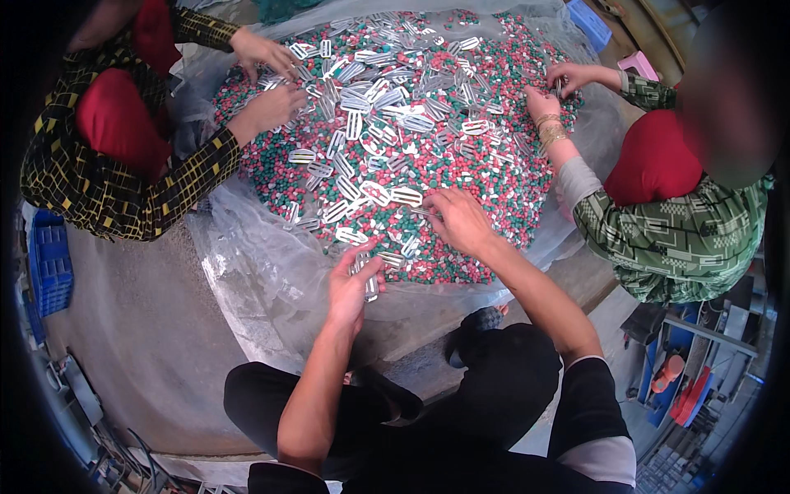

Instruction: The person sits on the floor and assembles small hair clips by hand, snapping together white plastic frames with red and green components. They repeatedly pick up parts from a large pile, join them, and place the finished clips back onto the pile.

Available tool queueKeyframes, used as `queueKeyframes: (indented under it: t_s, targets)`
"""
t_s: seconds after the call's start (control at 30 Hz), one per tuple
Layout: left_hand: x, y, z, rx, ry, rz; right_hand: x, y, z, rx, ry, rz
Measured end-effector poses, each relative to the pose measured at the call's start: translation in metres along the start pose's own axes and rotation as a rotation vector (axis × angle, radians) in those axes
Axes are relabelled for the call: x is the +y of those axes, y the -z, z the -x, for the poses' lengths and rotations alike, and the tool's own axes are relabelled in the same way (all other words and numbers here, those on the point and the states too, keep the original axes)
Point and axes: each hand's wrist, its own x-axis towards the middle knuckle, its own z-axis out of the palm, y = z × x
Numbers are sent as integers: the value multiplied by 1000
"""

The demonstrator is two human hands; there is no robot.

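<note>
In front of me lies a wide heap of small red, green and white pellets point(469, 177) with many flat, oval, slotted metal pieces point(375, 193) scattered over it. At the near edge of the heap, my left hand point(346, 292) is closed around a small stack of slotted metal pieces point(367, 278), held upright. My right hand point(461, 221) reaches over the pellets to the right of it. Its thumb and fingers pinch the end of one slotted metal piece, mostly hidden by the fingertips. Another slotted piece point(406, 196) lies just beyond those fingertips.
Clear plastic sheeting point(247, 239) lies under the heap. At the far left, a person's hands point(276, 103) touch metal pieces; at the right, another person's hands point(551, 95) hold one. A blue crate point(51, 263) stands left, tools point(687, 387) lie lower right.
</note>
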Motion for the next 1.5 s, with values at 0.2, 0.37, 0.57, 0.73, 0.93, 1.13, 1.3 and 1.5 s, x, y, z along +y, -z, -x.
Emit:
queueKeyframes:
  t_s: [0.2,0.37,0.57,0.73,0.93,1.13,1.3,1.5]
  targets:
    - [-13,1,-9,-12,1,-18,-7,8,-5,48,-197,-289]
    - [-9,-2,-14,-6,26,-48,-3,-12,-24,143,88,-38]
    - [-9,1,-13,9,5,4,-2,-2,-26,72,115,-172]
    - [0,-3,-10,20,-12,9,-2,9,-33,206,-237,-632]
    - [5,-6,-8,13,16,25,3,1,-32,61,-27,-288]
    - [6,-7,-10,5,20,8,-5,-4,-25,-18,-44,-278]
    - [10,-4,-10,-27,50,118,-12,0,-26,-40,-243,-559]
    - [25,-16,-7,-89,142,478,-48,5,-19,-278,-265,-1066]
